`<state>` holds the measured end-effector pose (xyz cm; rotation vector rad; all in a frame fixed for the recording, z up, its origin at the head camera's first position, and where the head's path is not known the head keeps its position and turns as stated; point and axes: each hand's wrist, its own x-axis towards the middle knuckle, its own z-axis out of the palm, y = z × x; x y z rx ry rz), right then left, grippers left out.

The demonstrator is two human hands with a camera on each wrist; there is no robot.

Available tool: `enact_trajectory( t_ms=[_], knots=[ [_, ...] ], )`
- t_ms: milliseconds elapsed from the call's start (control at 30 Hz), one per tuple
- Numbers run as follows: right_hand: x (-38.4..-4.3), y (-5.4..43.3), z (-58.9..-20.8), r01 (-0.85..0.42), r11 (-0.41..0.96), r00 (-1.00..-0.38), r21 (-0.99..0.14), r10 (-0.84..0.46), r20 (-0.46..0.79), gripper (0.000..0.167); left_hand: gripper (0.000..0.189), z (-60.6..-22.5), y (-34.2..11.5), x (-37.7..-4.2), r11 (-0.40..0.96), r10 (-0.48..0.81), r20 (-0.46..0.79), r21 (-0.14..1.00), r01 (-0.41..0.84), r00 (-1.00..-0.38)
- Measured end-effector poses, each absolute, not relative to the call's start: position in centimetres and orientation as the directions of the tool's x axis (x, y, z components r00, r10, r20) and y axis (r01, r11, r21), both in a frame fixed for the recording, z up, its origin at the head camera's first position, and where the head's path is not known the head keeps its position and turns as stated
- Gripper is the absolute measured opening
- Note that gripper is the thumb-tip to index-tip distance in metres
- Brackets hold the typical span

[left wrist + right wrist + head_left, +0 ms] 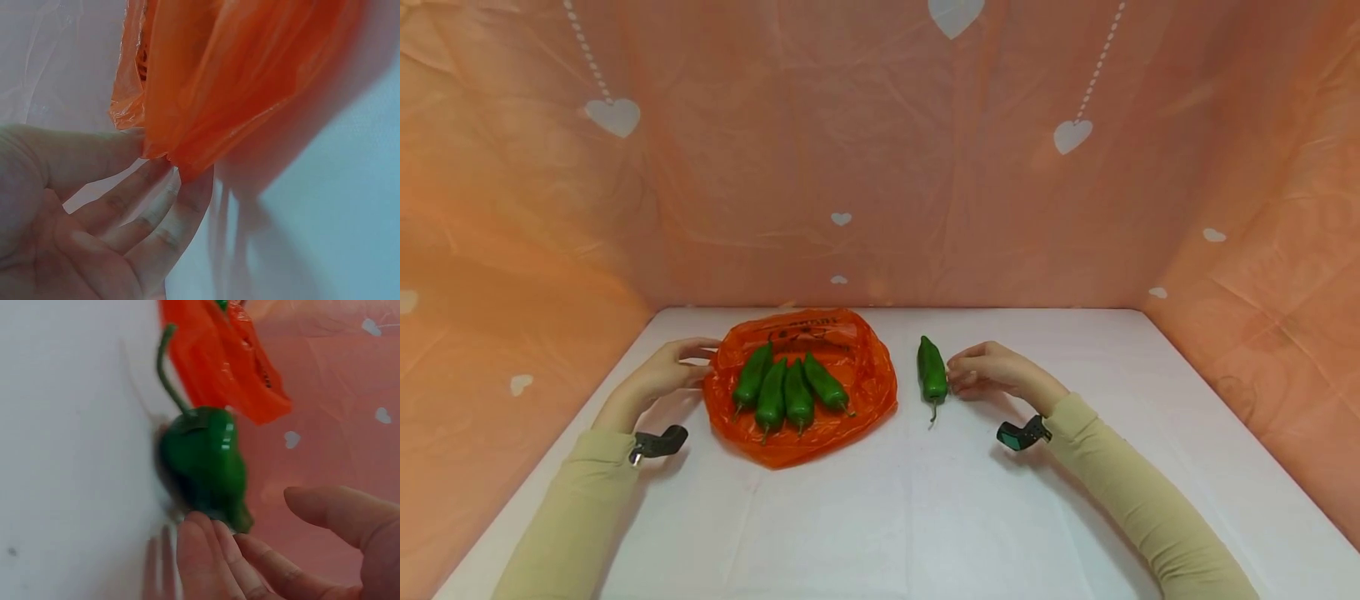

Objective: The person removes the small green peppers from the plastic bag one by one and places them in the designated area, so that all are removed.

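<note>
An orange plastic bag lies spread on the white table, with dark print near its far edge. On it rest several green peppers side by side, stems toward the person. My left hand pinches the bag's left edge between thumb and fingers, as the left wrist view shows. To the right of the bag lies a single green pepper, its curved stem plain in the right wrist view. Beside that pepper is my right hand, thumb apart from the fingers; its fingertips are at the pepper's side, and contact is unclear.
The white table is enclosed by peach-coloured cloth walls printed with white hearts. A dark wrist device sits at the left cuff and another dark device at the right cuff.
</note>
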<state>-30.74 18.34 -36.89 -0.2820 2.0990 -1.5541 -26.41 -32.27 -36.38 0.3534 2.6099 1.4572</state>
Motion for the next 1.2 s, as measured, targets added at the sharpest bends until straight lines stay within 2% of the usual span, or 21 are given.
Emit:
enact_trajectory(
  t_ms=[267, 700, 933, 1200],
  knots=[
    [-31.2, 18.2, -34.7, 0.081, 0.317, -0.859, -0.945, -0.459, -0.228, 0.046, 0.051, -36.6, -32.5, -26.4, 0.498, 0.276, 0.003, 0.855, 0.146, -0.961],
    [-31.6, 15.8, -31.8, 0.088, 0.183, -0.834, -0.979, -0.524, -0.173, 0.043, 0.053, -36.6, -32.5, -26.6, 0.548, 0.246, -0.020, 0.827, 0.122, -0.969],
    [-31.4, 14.3, -31.2, 0.061, 0.153, -0.807, -0.986, -0.575, -0.139, 0.043, 0.053, -36.3, -32.2, -26.6, 0.531, 0.259, -0.010, 0.837, 0.133, -0.966],
    [-31.9, 12.0, -31.6, 0.120, 0.124, -0.778, -0.985, -0.604, -0.171, 0.042, 0.051, -36.3, -32.2, -26.6, 0.537, 0.251, -0.030, 0.836, 0.114, -0.968]
  ],
)
